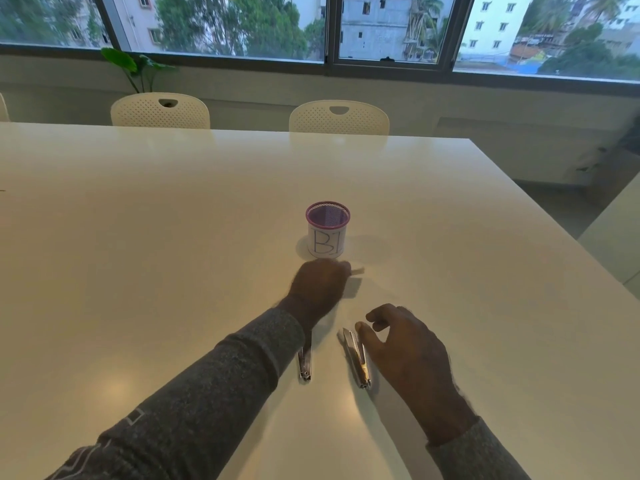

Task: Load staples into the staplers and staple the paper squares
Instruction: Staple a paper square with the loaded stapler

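Note:
Two small metal staplers lie on the white table (138, 237). The left stapler (305, 365) is partly hidden under my left forearm. The right stapler (357, 358) lies beside my right hand (405, 351), whose thumb touches its side while the fingers stay curled and apart. My left hand (320, 282) is stretched forward, just in front of a purple mesh cup (327, 230) with a white label reading "B1". A small pale piece, perhaps paper (356, 271), sticks out at its fingertips; it is blurred.
Two white perforated chairs (161, 110) (339, 117) stand at the far side of the table. The table's right edge runs diagonally at the right. A potted plant (135, 67) and windows lie beyond.

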